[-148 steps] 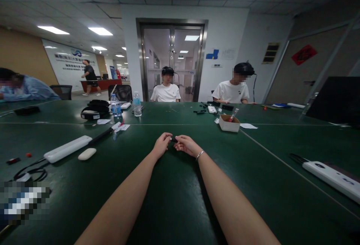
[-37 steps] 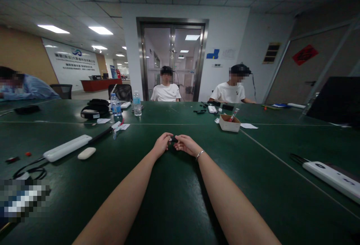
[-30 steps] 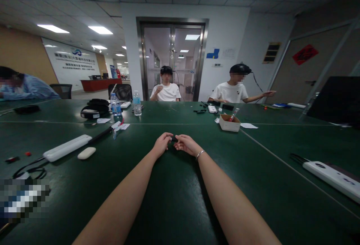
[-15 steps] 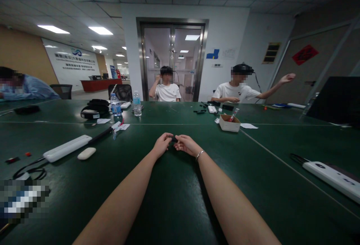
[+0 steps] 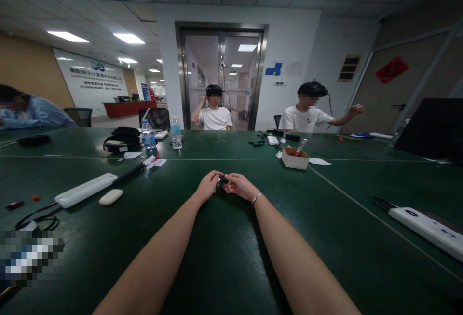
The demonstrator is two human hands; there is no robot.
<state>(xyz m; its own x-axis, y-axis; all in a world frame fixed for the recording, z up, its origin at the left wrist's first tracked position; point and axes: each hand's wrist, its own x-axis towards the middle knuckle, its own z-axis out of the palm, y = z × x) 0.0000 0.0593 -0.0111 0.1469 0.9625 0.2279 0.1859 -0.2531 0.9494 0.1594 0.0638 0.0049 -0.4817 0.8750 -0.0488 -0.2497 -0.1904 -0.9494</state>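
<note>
Between my two hands, over the green table (image 5: 220, 238), is a small black object with a shiny silvery end (image 5: 224, 180); its exact kind is too small to tell. My left hand (image 5: 207, 187) is closed, its thumb and fingers at the silvery end. From the other side my right hand (image 5: 240, 186) pinches the black part with thumb and forefinger. The fingers cover much of the object. A bracelet circles my right wrist.
To the left lie a white oval case (image 5: 111, 197), a long white device (image 5: 87, 189) and cables (image 5: 39, 221). Two water bottles (image 5: 176, 134) stand farther back. An open box (image 5: 294, 158) sits right of centre, and a white power strip (image 5: 427, 230) lies far right. Several people sit around.
A silvery part now shows beside my left fingers, where only black was visible before. My hands have barely moved. The person at the right has lowered an outstretched arm.
</note>
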